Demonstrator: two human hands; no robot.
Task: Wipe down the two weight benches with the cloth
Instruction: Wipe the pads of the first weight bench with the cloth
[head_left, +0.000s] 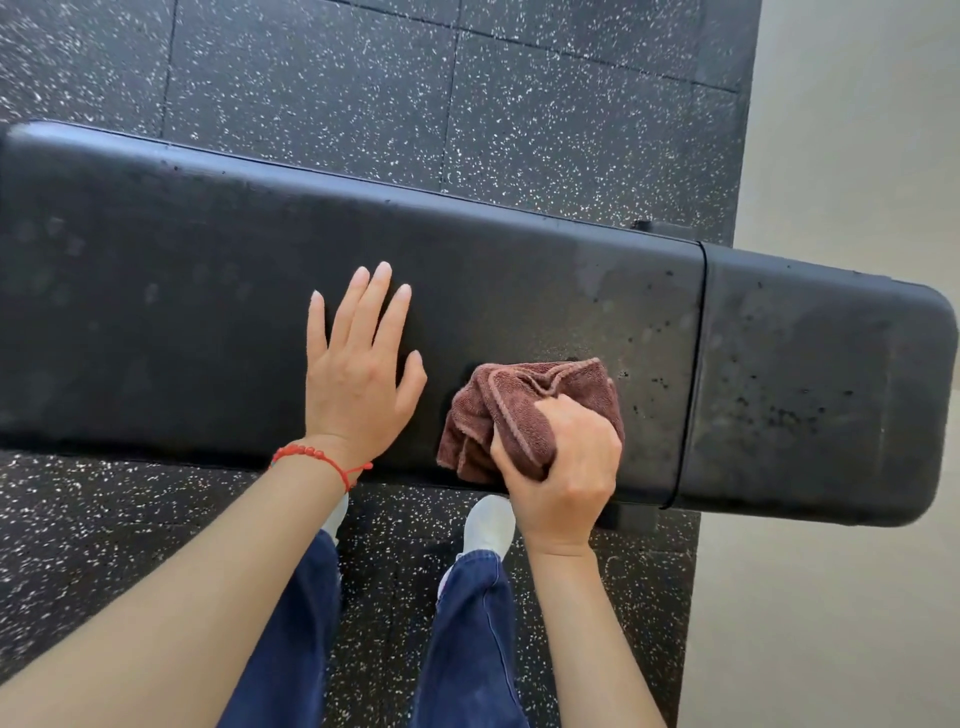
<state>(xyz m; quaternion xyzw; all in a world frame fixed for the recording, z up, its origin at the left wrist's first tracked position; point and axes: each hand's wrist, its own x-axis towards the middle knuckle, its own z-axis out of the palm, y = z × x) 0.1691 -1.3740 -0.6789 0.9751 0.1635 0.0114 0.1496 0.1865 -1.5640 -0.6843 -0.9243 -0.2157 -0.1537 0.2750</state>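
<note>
Right hand (558, 470) grips cloth (524, 410) on bench (208, 270) | left hand (358, 379) flat

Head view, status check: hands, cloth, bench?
Left hand flat and open on the bench. Right hand fisted on the bunched brown cloth, pressed to the pad near the seam. Specks and smears remain right of the cloth. Nothing in the way.

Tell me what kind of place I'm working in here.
Most likely a gym or weight room: a long black padded bench stands on black speckled rubber floor tiles, and the right hand wipes it with a brown cloth.
</note>
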